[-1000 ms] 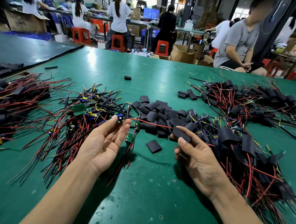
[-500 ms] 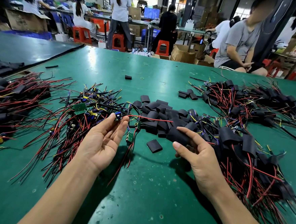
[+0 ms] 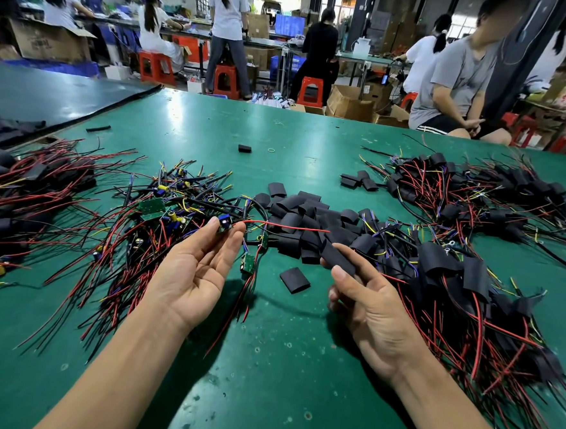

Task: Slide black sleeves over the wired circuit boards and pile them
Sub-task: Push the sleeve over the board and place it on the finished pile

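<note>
Circuit board [image 3: 223,225] pinched in left hand [image 3: 197,272] grip; right hand [image 3: 375,311] grip pinching black sleeve [image 3: 337,259].

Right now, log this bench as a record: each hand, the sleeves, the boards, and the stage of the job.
left hand: pinches a wired circuit board at its fingertips
right hand: pinches one black sleeve
stage: sleeve not yet on the board
red wire: runs from the board toward the sleeve
empty sleeves: heap beyond the hands; one loose sleeve between them
bare boards: tangle at left of centre
sleeved boards: pile at right
surface: green table
</note>
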A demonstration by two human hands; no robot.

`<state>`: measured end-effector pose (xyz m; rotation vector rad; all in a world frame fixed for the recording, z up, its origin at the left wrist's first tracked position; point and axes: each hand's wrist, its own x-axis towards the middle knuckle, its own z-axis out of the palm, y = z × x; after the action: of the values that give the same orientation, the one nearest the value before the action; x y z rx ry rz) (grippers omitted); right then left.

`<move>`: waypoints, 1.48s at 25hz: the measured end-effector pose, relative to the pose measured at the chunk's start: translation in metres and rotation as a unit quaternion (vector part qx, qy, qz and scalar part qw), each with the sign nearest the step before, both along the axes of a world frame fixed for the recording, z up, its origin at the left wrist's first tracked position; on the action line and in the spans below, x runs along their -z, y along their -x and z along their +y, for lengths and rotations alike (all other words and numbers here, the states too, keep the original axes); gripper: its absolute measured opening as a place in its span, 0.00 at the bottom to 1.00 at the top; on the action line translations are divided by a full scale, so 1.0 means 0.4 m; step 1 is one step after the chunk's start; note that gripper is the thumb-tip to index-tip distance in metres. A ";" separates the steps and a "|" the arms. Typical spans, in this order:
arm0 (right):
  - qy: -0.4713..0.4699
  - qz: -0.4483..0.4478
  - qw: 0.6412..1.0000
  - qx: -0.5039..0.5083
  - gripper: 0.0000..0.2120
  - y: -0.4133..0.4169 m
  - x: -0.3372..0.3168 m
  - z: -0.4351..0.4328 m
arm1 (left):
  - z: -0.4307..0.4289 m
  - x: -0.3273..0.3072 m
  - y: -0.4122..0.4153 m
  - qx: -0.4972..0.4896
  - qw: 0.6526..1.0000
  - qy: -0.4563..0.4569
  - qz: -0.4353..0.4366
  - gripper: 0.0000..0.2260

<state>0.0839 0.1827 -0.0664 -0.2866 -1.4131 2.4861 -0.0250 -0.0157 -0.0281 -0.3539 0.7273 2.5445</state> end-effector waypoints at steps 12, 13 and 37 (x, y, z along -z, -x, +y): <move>0.060 -0.014 0.998 -0.015 0.21 -0.004 -0.010 -0.001 | 0.002 0.003 -0.006 0.002 1.000 0.017 0.014 0.10; 0.063 -0.013 0.998 -0.013 0.21 -0.004 -0.011 -0.001 | 0.002 0.003 -0.006 0.001 1.000 0.019 0.016 0.10; -0.062 -0.004 0.995 0.081 0.25 -0.005 -0.022 0.015 | 0.006 0.004 -0.012 0.015 0.994 0.096 0.040 0.03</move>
<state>0.0858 0.1889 -0.0576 -0.3691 -1.4774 2.2613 -0.0200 -0.0134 -0.0299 -0.3022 1.0041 2.4778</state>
